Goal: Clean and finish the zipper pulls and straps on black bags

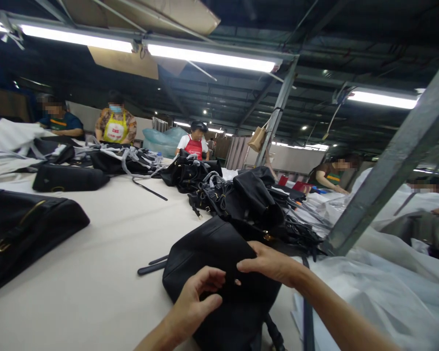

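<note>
In the head view, the left hand [192, 307] curled its fingers [205, 287] against a black leather bag [215, 258] on the cream worktop [76, 273], and the right hand [269, 263] lay on top with fingers together. The bag's bottom was cut off; no label was readable.

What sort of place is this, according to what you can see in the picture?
This is probably a factory workshop that makes or finishes bags. A long cream-covered worktable holds many black handbags with loose straps, a worker in a yellow apron sits along it, and long fluorescent lights run overhead.
</note>
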